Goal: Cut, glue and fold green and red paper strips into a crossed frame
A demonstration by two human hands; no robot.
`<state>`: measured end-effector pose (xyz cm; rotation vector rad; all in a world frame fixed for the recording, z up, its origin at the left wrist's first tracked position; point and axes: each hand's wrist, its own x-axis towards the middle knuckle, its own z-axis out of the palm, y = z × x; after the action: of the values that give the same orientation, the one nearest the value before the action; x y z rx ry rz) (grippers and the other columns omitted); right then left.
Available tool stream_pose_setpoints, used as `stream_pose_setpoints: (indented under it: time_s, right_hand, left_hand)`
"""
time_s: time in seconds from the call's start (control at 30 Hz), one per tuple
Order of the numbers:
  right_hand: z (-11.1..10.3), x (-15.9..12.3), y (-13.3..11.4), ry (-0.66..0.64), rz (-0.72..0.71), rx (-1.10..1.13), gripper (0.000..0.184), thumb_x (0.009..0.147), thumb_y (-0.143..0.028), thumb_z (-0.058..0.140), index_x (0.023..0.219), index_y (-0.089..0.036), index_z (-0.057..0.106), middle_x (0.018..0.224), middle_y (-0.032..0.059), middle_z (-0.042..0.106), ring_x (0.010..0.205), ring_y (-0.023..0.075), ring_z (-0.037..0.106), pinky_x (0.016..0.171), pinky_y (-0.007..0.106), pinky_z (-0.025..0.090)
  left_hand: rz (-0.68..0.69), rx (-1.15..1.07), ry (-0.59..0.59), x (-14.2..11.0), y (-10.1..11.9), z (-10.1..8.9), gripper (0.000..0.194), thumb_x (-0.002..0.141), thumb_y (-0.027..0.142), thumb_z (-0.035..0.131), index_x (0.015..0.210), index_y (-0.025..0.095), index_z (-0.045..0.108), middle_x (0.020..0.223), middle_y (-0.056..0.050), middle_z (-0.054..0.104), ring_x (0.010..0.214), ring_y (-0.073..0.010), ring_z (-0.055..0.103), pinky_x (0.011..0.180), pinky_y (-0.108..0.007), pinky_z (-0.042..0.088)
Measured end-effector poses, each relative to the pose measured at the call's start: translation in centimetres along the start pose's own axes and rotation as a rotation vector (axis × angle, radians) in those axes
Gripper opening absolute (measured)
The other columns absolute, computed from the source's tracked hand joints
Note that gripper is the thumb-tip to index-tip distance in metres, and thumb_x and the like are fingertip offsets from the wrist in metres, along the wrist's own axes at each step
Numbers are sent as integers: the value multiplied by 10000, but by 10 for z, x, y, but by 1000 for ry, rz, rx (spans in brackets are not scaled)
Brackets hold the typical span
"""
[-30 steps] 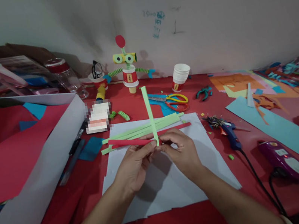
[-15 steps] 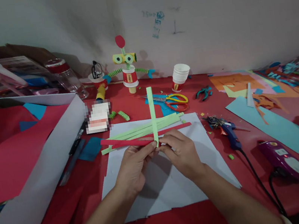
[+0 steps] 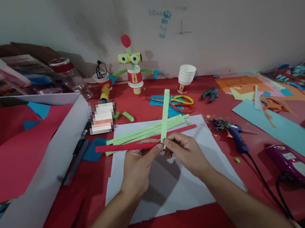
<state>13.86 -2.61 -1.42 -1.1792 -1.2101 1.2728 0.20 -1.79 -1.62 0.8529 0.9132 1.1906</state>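
Observation:
My left hand (image 3: 139, 166) pinches a red paper strip (image 3: 125, 146) that sticks out to the left. Close beside it, my right hand (image 3: 186, 153) grips the lower end of a light green paper strip (image 3: 165, 114), which stands up and leans right. The two strips meet between my fingertips; how they are joined there is partly hidden. Behind my hands, several green strips (image 3: 140, 132) and another red strip (image 3: 185, 129) lie on white paper (image 3: 179, 190).
Scissors (image 3: 181, 101) and pliers (image 3: 209, 95) lie behind. A paper-cup robot figure (image 3: 134, 76) stands by the wall, with stacked cups (image 3: 186, 77) to its right. The glue gun (image 3: 235, 137) and its cord lie at right; a white box (image 3: 49, 176) fills the left.
The green strip has tilted from upright to the right. The red strip has swung level, its free end moving left. My right thumb has shifted onto the joint.

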Motion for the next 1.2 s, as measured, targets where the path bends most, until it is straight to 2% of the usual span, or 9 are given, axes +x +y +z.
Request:
stream_pose_setpoints:
  time_s: [0.1,0.23,0.37,0.57,0.9,1.2]
  right_hand:
    - [2,-2,-1,13,-9,14,191,826,-371,596,759,-194,619,672,-19,609,599,107,565,585,235,478]
    - [5,-2,1,5,48,49,180,798,-369,627,820,-191,627,714,-10,632,617,108,571,589,237,485]
    - [4,-1,3,3,70,76,185,776,-369,644,827,-191,645,699,-8,640,613,115,576,600,256,498]
    - [2,2,-1,96,94,59,153,756,-336,655,749,-184,644,597,-18,609,564,109,556,555,236,472]
    - [1,3,2,83,98,72,138,756,-316,642,735,-180,632,577,-28,586,544,96,535,541,218,451]
    - [1,2,1,105,99,56,117,760,-293,625,716,-185,616,586,-33,572,544,99,525,537,219,436]
  left_hand:
    - [-13,-28,26,1,-2,0,95,681,219,749,761,185,712,732,-9,688,766,-175,616,814,-330,475]
    - [-43,-58,79,2,-6,-2,149,665,255,761,780,172,715,772,-30,701,802,-192,623,808,-334,474]
    - [-41,-63,58,2,-7,-3,167,672,251,755,800,153,712,780,-37,705,793,-188,628,785,-323,481]
    - [-42,-45,-36,1,-2,3,120,698,213,703,797,150,725,774,-47,718,786,-198,643,756,-317,499]
    - [-92,-101,-24,3,-1,3,184,685,265,724,840,168,722,785,-44,715,773,-194,644,706,-298,506]
    - [-47,-23,-59,0,1,3,187,682,231,730,856,163,720,827,-46,722,850,-208,647,800,-318,498]
